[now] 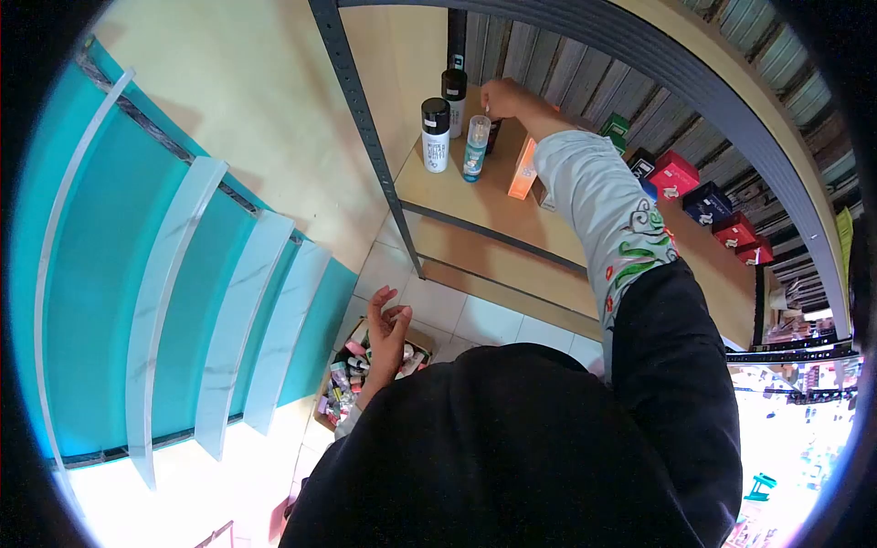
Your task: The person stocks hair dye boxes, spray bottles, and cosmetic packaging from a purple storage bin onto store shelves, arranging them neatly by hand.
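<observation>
The left hand (387, 336), fingers loosely curled and apart, hovers above an open cardboard box of small bottles (345, 382). At right, a clear-capped blue spray bottle (475, 151) stands on the pale wooden shelf (489, 215); just beyond, the right hand (508, 98) reaches a dark bottle (493, 135), grip unclear.

A dark perforated post (360, 119) stands at the front left of the shelf (457, 203). Ribbed metal (585, 73) rises behind the shelf. Toward the shelf's right end sit a green box (615, 128), a black box (642, 163), a navy box (707, 204) and three red boxes (675, 175). Left of the shelf is a cream wall (274, 91), then a teal wall (91, 274) with marbled white boards (237, 329). Pale tiles (489, 320) lie below the shelf.
</observation>
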A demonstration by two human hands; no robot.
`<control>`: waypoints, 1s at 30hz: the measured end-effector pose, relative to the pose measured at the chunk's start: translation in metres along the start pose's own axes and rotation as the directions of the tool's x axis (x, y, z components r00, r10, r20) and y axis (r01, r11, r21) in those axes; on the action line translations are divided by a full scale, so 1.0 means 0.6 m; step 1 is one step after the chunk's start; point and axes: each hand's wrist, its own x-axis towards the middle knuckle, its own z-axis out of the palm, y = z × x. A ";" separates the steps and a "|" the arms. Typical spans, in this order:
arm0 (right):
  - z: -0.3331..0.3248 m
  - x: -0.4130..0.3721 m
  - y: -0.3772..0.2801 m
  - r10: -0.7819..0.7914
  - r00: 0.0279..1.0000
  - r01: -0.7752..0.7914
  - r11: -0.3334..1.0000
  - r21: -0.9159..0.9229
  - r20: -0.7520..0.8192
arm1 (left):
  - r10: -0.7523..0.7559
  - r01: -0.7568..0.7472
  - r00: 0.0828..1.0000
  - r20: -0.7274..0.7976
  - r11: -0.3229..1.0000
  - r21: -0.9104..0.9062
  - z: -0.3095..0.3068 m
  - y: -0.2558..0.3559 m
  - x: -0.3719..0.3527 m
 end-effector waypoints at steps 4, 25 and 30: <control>-0.033 -0.034 0.001 0.052 0.995 -0.062 0.989 0.133 0.080 | -0.019 0.019 1.000 -0.008 1.000 0.008 0.001 -0.001 -0.001; -0.099 -0.138 -0.044 -0.001 0.993 0.002 1.000 -0.007 0.118 | 0.245 -0.266 0.952 0.182 0.959 0.099 0.148 -0.003 0.238; -0.086 -0.154 -0.060 0.034 0.996 -0.029 0.998 -0.052 0.086 | 0.236 -0.291 0.951 0.201 0.904 0.312 0.200 -0.030 0.334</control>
